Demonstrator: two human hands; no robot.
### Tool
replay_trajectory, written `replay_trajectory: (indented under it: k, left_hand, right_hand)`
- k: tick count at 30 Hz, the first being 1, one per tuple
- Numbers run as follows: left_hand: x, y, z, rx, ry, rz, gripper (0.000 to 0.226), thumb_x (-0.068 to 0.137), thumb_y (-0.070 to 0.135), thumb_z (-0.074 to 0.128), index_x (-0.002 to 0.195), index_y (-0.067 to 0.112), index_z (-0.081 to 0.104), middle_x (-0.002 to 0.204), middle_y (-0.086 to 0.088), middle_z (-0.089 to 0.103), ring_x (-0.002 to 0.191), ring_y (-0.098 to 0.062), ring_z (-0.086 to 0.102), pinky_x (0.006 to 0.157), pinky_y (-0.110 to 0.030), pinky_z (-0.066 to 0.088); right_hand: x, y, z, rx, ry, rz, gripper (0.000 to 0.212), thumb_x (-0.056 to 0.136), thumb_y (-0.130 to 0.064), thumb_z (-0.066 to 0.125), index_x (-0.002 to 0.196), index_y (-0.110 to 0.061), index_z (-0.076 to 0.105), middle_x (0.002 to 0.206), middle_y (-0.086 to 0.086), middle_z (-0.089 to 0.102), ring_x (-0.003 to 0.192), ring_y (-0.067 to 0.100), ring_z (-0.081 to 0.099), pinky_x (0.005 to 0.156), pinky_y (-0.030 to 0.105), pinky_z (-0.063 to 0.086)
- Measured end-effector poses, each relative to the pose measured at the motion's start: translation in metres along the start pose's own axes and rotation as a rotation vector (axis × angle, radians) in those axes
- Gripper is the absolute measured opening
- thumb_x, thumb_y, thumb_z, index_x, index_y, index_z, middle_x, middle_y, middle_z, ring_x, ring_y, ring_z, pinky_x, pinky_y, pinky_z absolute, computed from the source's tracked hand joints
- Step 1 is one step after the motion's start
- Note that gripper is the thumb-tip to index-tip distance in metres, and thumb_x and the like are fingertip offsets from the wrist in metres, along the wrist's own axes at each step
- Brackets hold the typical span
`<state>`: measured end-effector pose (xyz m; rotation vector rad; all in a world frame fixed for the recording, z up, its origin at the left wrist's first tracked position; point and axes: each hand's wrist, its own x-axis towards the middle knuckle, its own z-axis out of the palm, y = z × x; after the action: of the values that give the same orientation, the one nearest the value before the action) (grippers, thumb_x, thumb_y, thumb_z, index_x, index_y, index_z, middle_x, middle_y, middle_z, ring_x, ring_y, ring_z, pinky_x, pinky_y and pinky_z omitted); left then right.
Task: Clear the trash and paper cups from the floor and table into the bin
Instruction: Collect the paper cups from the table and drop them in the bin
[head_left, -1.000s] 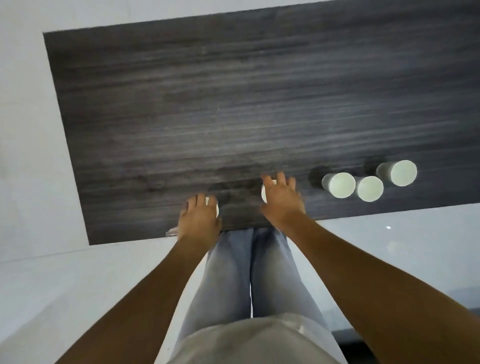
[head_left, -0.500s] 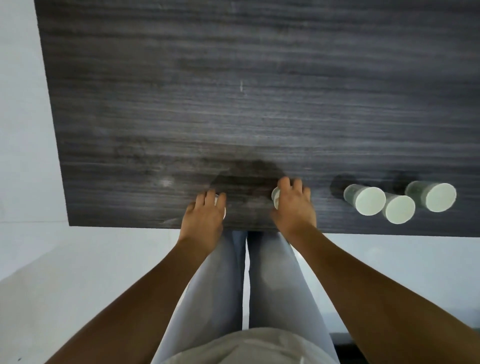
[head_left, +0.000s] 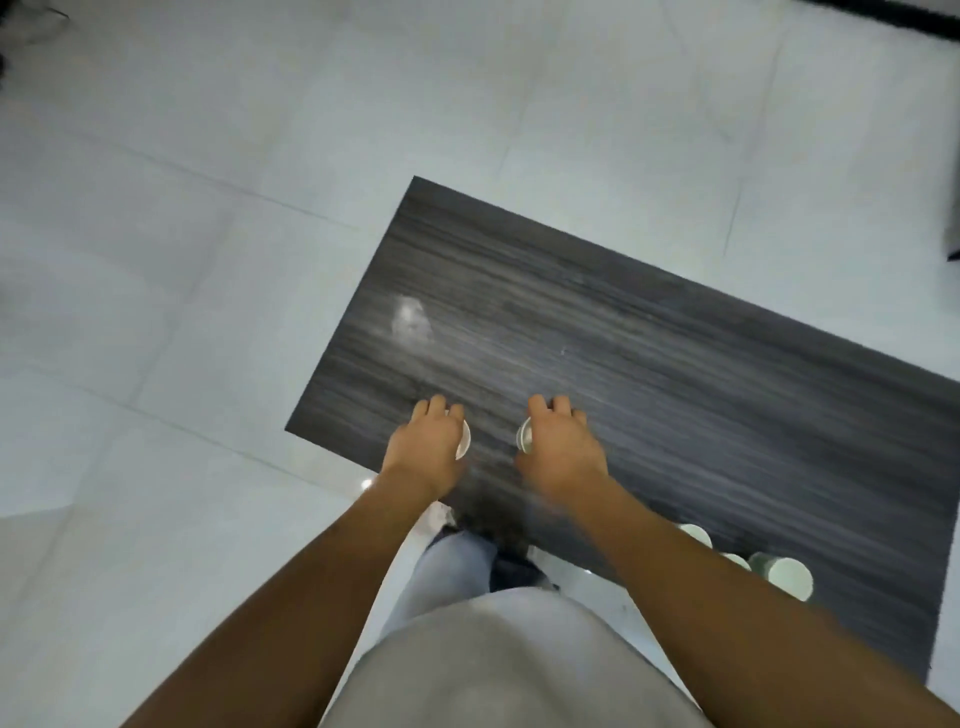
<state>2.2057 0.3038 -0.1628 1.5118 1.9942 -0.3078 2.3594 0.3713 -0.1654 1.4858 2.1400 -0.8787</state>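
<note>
- Over the near-left part of the dark wood-grain table (head_left: 649, 332), both hands hold a paper cup each: the left hand (head_left: 427, 448) has its fingers curled round a white cup (head_left: 464, 439) whose rim peeks out at its 3 o'clock side, and the right hand (head_left: 563, 451) grips a second cup (head_left: 525, 435) showing at its 9 o'clock side.
- Three more paper cups (head_left: 787, 577) stand close together at the table's near edge, toward 4 o'clock from the right hand and partly hidden behind the right forearm.
- By my judgement these cups are very light, thin-walled and easily crushed; a loose wrap round the side wall, below the stiffer rolled rim, should hold them. Whether any holds liquid cannot be told.
- At 11 o'clock from the left hand sits a pale smudge (head_left: 410, 317) on the table; it may be glare or residue.
- Open tiled floor (head_left: 182, 260) lies wide at 9 to 12 o'clock. No bin is in view.
- Likely hazard: the forearm brushing the edge cups off the table.
</note>
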Motion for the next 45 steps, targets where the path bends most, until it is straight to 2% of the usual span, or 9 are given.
replay_trajectory:
  k: [4,9,12,15,22,27,35,45]
  left_hand:
    - [-0.039,-0.035,-0.038,-0.076,0.103,-0.083,0.06,0.084,0.034,0.066,0.135,0.016,0.038,0.135,-0.006,0.039,0.127,-0.023,0.036,0.094,-0.04,0.048]
    - [-0.078,-0.108,-0.067,-0.207,0.208,-0.226,0.064,0.083,0.036,0.069,0.136,0.017,0.04,0.138,-0.005,0.04,0.126,-0.023,0.04,0.099,-0.036,0.046]
    - [-0.097,-0.165,-0.082,-0.272,0.266,-0.272,0.061,0.081,0.036,0.069,0.134,0.018,0.043,0.132,-0.004,0.042,0.12,-0.022,0.042,0.094,-0.037,0.049]
    - [-0.111,-0.234,-0.097,-0.268,0.312,-0.293,0.059,0.083,0.036,0.067,0.134,0.02,0.043,0.131,-0.003,0.043,0.118,-0.021,0.043,0.092,-0.035,0.05]
    - [-0.131,-0.405,-0.138,-0.227,0.321,-0.284,0.052,0.086,0.039,0.061,0.129,0.017,0.043,0.125,-0.003,0.043,0.116,-0.02,0.041,0.085,-0.036,0.05]
    - [-0.13,-0.481,-0.165,-0.203,0.267,-0.283,0.052,0.085,0.036,0.061,0.129,0.015,0.043,0.124,-0.005,0.044,0.118,-0.022,0.04,0.088,-0.039,0.05]
    - [-0.048,-0.574,-0.228,-0.229,0.231,-0.279,0.053,0.084,0.035,0.062,0.128,0.015,0.042,0.123,-0.006,0.043,0.117,-0.022,0.04,0.084,-0.038,0.05]
    - [0.134,-0.671,-0.413,-0.176,0.301,-0.22,0.053,0.083,0.036,0.063,0.128,0.016,0.042,0.123,-0.006,0.045,0.116,-0.023,0.042,0.082,-0.037,0.049]
  right_hand:
    - [-0.006,-0.061,-0.023,-0.059,0.002,-0.132,0.042,0.086,-0.021,0.064,0.121,-0.018,0.039,0.128,0.007,0.038,0.119,0.031,0.039,0.072,0.037,0.045]
    - [-0.003,-0.152,-0.029,-0.142,0.025,-0.311,0.044,0.084,-0.026,0.065,0.12,-0.019,0.041,0.126,0.006,0.04,0.114,0.029,0.043,0.072,0.038,0.045]
    - [0.002,-0.217,-0.025,-0.168,0.023,-0.381,0.048,0.086,-0.028,0.063,0.128,-0.019,0.04,0.131,0.007,0.039,0.119,0.03,0.042,0.082,0.042,0.047]
    - [0.011,-0.287,-0.015,-0.198,0.036,-0.449,0.046,0.086,-0.026,0.062,0.125,-0.016,0.04,0.127,0.009,0.041,0.118,0.03,0.043,0.086,0.041,0.049]
    - [0.029,-0.452,0.017,-0.192,0.053,-0.465,0.05,0.082,-0.028,0.066,0.123,-0.016,0.04,0.121,0.008,0.043,0.11,0.028,0.045,0.083,0.04,0.05]
    - [0.047,-0.533,0.022,-0.174,0.065,-0.486,0.048,0.08,-0.029,0.068,0.118,-0.018,0.042,0.117,0.006,0.043,0.105,0.026,0.044,0.074,0.034,0.045]
    - [0.148,-0.616,-0.019,-0.182,0.059,-0.455,0.046,0.081,-0.027,0.067,0.119,-0.016,0.043,0.118,0.007,0.043,0.106,0.027,0.046,0.075,0.034,0.047]
    - [0.325,-0.722,-0.155,-0.084,0.14,-0.391,0.048,0.079,-0.029,0.068,0.12,-0.019,0.044,0.116,0.004,0.044,0.106,0.025,0.046,0.075,0.033,0.048]
